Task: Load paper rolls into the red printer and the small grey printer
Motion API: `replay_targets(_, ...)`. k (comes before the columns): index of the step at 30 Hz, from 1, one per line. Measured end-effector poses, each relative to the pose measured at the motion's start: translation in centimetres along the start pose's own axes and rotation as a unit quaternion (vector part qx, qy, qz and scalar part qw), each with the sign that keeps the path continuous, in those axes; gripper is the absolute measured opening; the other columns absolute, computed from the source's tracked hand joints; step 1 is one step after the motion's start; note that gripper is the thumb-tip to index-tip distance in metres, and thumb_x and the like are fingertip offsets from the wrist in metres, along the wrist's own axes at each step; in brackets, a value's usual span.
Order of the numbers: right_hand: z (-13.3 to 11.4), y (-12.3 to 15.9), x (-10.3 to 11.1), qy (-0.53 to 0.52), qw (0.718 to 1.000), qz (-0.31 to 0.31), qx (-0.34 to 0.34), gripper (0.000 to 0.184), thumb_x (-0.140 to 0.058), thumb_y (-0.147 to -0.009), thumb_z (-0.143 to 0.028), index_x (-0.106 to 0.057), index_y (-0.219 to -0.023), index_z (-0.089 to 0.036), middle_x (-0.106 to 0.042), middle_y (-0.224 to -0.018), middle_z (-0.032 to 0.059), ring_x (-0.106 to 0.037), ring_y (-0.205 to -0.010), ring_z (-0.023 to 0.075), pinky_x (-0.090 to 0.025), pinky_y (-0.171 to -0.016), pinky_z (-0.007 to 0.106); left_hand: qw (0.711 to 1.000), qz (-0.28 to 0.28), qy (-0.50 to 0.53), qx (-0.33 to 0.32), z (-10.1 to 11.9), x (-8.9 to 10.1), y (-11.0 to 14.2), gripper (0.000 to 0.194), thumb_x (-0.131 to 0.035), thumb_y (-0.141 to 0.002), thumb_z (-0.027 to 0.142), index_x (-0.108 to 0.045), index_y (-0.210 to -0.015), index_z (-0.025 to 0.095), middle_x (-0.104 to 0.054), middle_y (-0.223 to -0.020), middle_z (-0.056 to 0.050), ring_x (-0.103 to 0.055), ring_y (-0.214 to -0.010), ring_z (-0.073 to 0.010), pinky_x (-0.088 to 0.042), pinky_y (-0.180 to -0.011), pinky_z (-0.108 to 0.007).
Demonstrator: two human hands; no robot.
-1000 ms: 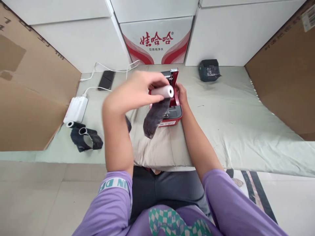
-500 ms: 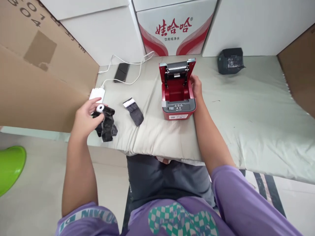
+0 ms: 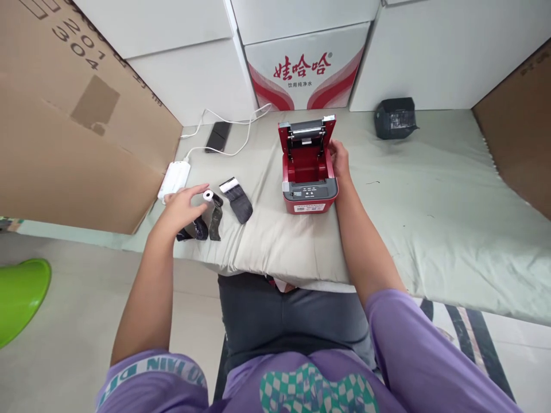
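Observation:
A red receipt printer stands on the cloth in front of me with its lid raised and its inner bay visible. My right hand rests against its right side, fingers partly hidden behind the body. To the left, my left hand holds a small black paper roll with a white end between thumb and forefinger. A crinkled black strip hangs below the roll, and more crumpled black strip lies under the hand. Just right of it lies a separate black strip with a white end.
A white power bank with a white cable sits beyond my left hand, near a dark phone. A black wrapped bundle lies at the back right. Cardboard walls the left, white boxes the back.
My left hand has moved right with the paper roll, toward the separate black strip. The crumpled strip now lies more spread out. My right hand stays at the printer.

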State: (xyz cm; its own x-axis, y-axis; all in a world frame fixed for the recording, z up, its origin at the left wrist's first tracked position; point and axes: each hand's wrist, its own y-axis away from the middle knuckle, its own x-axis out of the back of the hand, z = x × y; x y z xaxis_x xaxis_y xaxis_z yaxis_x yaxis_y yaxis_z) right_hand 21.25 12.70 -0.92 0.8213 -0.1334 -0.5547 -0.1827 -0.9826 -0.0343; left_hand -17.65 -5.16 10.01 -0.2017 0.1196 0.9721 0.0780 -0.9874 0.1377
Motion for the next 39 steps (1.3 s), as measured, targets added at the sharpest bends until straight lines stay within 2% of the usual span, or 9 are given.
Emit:
replay_targets(4, 0.0, 0.1, 0.0, -0.012, 1.000, 0.003, -0.019, 0.046, -0.081, -0.075, -0.069, -0.064, -0.078, -0.027, -0.075, -0.081, -0.0018, -0.075, -0.095, 0.0232, -0.062, -0.096, 0.041, 0.995, 0.090, 0.047, 0.026, 1.9, 1.0, 0.8, 0.054, -0.055, -0.094, 0.035, -0.061, -0.148, 0.030, -0.071, -0.147, -0.002, -0.071, -0.111, -0.0274, -0.031, -0.127, -0.054)
replay_targets(6, 0.0, 0.2, -0.1, -0.015, 1.000, -0.001, -0.024, 0.046, -0.081, -0.074, -0.070, -0.065, -0.080, -0.027, -0.076, -0.083, -0.0011, -0.075, -0.096, 0.0235, -0.063, -0.095, 0.042, 0.994, 0.103, 0.042, 0.015, 2.8, 1.2, 0.3, 0.049, -0.054, -0.096, 0.041, -0.064, -0.142, 0.030, -0.073, -0.144, -0.003, -0.071, -0.111, -0.0283, -0.031, -0.125, -0.053)
replay_targets(13, 0.2, 0.2, 0.0, -0.002, 1.000, 0.008, -0.009, 0.045, -0.077, -0.077, -0.069, -0.064, -0.080, -0.026, -0.074, -0.082, -0.0003, -0.074, -0.100, 0.0242, -0.062, -0.094, 0.041, 0.997, -0.016, -0.062, -0.051, 4.4, -0.3, -4.8, 0.048, -0.058, -0.091, 0.047, -0.072, -0.133, 0.028, -0.079, -0.128, -0.011, -0.068, -0.126, -0.0391, -0.033, -0.116, -0.054)
replay_targets(20, 0.3, 0.0, 0.2, -0.005, 1.000, 0.012, -0.011, 0.045, -0.078, -0.077, -0.068, -0.064, -0.080, -0.025, -0.072, -0.080, -0.0007, -0.074, -0.097, 0.0237, -0.062, -0.094, 0.041, 0.991, -0.036, -0.112, -0.056, 5.6, -1.3, -7.8, 0.054, -0.060, -0.082, 0.032, -0.071, -0.135, 0.024, -0.078, -0.130, -0.013, -0.067, -0.130, -0.0381, -0.039, -0.114, -0.050)
replay_targets(23, 0.0, 0.2, 0.0, -0.008, 1.000, 0.018, -0.016, 0.043, -0.078, -0.078, -0.066, -0.065, -0.081, -0.025, -0.073, -0.080, -0.0006, -0.074, -0.097, 0.0230, -0.062, -0.094, 0.040, 0.996, -0.006, -0.044, -0.081, 6.7, -0.4, -6.9, 0.049, -0.064, -0.081, 0.033, -0.075, -0.128, 0.024, -0.077, -0.133, -0.011, -0.068, -0.128, -0.0368, -0.047, -0.111, -0.046)
replay_targets(25, -0.2, 0.3, -0.1, -0.007, 0.999, 0.023, -0.025, 0.043, -0.078, -0.079, -0.066, -0.065, -0.081, -0.025, -0.073, -0.080, -0.0006, -0.074, -0.095, 0.0222, -0.062, -0.094, 0.039, 0.990, 0.043, 0.071, -0.115, 8.0, 0.4, -5.8, 0.048, -0.067, -0.082, 0.036, -0.074, -0.128, 0.024, -0.077, -0.131, -0.009, -0.069, -0.123, -0.0326, -0.053, -0.108, -0.042)
replay_targets(31, -0.3, 0.4, -0.2, -0.006, 0.999, 0.010, -0.031, 0.045, -0.078, -0.077, -0.069, -0.065, -0.082, -0.026, -0.074, -0.079, -0.0019, -0.074, -0.092, 0.0207, -0.062, -0.094, 0.038, 0.880, 0.129, 0.397, -0.227, 13.2, 1.4, -3.5, 0.055, -0.080, -0.080, 0.047, -0.071, -0.130, 0.023, -0.076, -0.125, -0.010, -0.073, -0.119, -0.0280, -0.062, -0.104, -0.043)
replay_targets(34, -0.1, 0.3, 0.0, -0.009, 1.000, 0.007, -0.027, 0.045, -0.079, -0.076, -0.069, -0.066, -0.081, -0.027, -0.074, -0.078, -0.0024, -0.074, -0.091, 0.0200, -0.062, -0.094, 0.037, 0.859, 0.131, 0.416, -0.267, 15.4, 1.1, -3.6, 0.051, -0.079, -0.082, 0.047, -0.073, -0.127, 0.024, -0.077, -0.127, -0.009, -0.073, -0.121, -0.0284, -0.060, -0.109, -0.047)
replay_targets(39, 0.1, 0.0, 0.1, -0.016, 0.999, 0.021, -0.034, 0.042, -0.079, -0.077, -0.066, -0.066, -0.080, -0.026, -0.074, -0.078, -0.0023, -0.073, -0.088, 0.0190, -0.062, -0.094, 0.036, 0.893, 0.108, 0.331, -0.285, 18.5, 0.5, -3.8, 0.047, -0.073, -0.088, 0.035, -0.074, -0.132, 0.021, -0.078, -0.128, -0.010, -0.073, -0.117, -0.0253, -0.059, -0.107, -0.042)
